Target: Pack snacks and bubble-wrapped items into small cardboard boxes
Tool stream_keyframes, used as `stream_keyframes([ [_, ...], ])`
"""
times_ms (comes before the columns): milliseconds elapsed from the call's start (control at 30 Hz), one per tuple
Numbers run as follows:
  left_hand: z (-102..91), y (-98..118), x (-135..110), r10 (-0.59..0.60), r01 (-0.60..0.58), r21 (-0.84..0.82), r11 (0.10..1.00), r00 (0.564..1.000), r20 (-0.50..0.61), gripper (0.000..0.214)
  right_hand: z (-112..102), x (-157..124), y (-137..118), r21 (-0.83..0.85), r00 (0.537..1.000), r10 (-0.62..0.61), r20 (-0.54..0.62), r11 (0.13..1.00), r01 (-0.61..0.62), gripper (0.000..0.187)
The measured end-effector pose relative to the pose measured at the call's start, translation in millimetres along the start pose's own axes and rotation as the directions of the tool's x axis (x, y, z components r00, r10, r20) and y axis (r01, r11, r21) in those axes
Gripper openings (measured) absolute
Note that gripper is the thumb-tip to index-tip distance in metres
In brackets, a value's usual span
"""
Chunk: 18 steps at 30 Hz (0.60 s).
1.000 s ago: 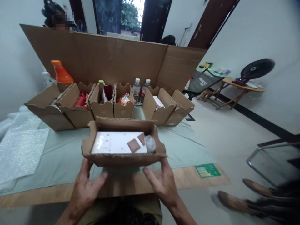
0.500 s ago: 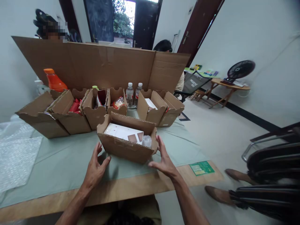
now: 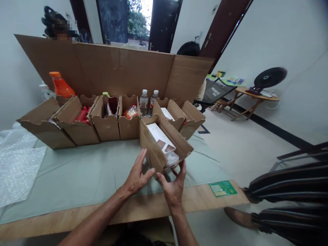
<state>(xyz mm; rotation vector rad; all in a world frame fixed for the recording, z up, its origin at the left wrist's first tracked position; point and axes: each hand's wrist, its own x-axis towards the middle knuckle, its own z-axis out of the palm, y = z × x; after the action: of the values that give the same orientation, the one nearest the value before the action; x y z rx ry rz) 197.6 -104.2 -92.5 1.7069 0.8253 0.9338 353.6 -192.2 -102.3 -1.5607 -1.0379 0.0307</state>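
Observation:
An open cardboard box (image 3: 153,150) stands at an angle on the table, its near end toward me. Inside it lie a white carton (image 3: 157,134) with brown squares and a clump of clear plastic wrap (image 3: 172,158). My right hand (image 3: 174,189) holds the box's near end, thumb at the left corner and fingers round the lower right. Alongside its left wall, my left hand (image 3: 137,176) is open with fingers stretched; its fingertips are at the cardboard, though firm contact cannot be told.
Several cardboard bins (image 3: 105,128) with packaged goods form a row behind. Two water bottles (image 3: 144,102) and an orange bottle (image 3: 61,85) stand there, before a tall cardboard panel (image 3: 123,68). Bubble wrap (image 3: 20,167) lies left. A person in striped trousers (image 3: 289,205) is at right.
The box has turned and shifted right, its far end now against the row of bins. My left hand moved right toward its side; my right hand closed on its near end.

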Motion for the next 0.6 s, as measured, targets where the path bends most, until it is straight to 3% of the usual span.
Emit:
stream_keyframes([
  [100, 7.5, -1, -3, 0.031, -0.031, -0.004, 1.0, 0.999, 0.009, 0.083, 10, -1, -2, -0.034, 0.999, -0.039, 0.024, 0.999, 0.04, 0.098],
  [367, 7.8, -12, -4, 0.168, -0.169, 0.001, 0.986, 0.986, 0.013, 0.086, 10, -2, 7, -0.139, 0.993, -0.116, -0.036, 0.984, 0.11, 0.091],
  [600, 9.3, -12, 9, 0.081, -0.083, -0.026, 0.996, 0.995, -0.055, 0.071, 18, 11, 8, -0.142, 0.988, -0.135, 0.081, 0.979, 0.145, 0.086],
])
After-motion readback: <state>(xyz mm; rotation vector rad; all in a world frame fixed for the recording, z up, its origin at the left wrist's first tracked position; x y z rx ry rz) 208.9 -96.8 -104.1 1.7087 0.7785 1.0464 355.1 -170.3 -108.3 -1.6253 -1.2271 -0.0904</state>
